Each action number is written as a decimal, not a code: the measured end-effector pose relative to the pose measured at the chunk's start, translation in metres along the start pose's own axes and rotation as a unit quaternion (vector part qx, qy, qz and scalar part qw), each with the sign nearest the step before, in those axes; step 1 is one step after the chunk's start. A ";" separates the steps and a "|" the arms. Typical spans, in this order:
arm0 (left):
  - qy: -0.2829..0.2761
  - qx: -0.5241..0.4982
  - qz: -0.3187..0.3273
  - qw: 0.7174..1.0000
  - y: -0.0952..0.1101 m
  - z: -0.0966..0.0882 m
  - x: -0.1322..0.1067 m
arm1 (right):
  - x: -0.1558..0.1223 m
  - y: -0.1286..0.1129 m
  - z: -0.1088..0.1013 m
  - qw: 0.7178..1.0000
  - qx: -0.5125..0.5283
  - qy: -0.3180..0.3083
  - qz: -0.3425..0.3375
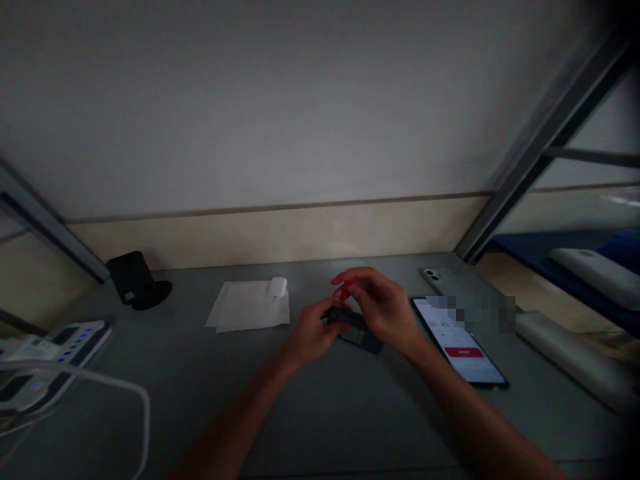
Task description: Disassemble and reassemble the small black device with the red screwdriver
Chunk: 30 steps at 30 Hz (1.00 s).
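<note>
Both hands meet over the grey table (320, 413) a little right of centre. My left hand (313, 333) pinches the near end of a small black block-shaped object (353, 323), fingers closed on it. My right hand (383, 307) curls above it and holds a small red piece (345, 289) between thumb and fingers, right on top of the black object. The scene is dim and the black object's details do not show.
A lit smartphone (463, 347) lies right of my right hand, a second phone (443, 279) face down behind it. White paper (247, 307) with a small white case (278, 287) lies at the back. A black stand (137, 280), a power strip (60, 347) and a white cable sit left.
</note>
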<state>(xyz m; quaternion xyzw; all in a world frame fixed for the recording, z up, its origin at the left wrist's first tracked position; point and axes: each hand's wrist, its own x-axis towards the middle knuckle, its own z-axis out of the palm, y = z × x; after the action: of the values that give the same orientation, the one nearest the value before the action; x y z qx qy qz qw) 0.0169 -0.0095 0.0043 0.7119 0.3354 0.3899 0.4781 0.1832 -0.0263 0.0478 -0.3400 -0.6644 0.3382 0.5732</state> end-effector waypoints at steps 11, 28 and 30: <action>-0.024 -0.086 -0.001 0.996 -0.013 0.000 0.004 | 0.002 -0.002 0.001 0.994 -0.086 0.028 -0.059; -0.001 -0.036 0.020 0.999 -0.013 0.004 0.004 | 0.002 -0.002 -0.002 1.000 0.004 -0.002 0.005; -0.001 -0.042 0.027 0.999 -0.015 0.004 0.003 | 0.002 -0.006 -0.003 0.999 0.016 -0.027 0.018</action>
<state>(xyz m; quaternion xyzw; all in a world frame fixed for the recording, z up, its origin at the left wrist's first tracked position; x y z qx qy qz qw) 0.0208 -0.0041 -0.0097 0.7003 0.2989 0.4162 0.4971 0.1853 -0.0281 0.0540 -0.3332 -0.6679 0.3680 0.5544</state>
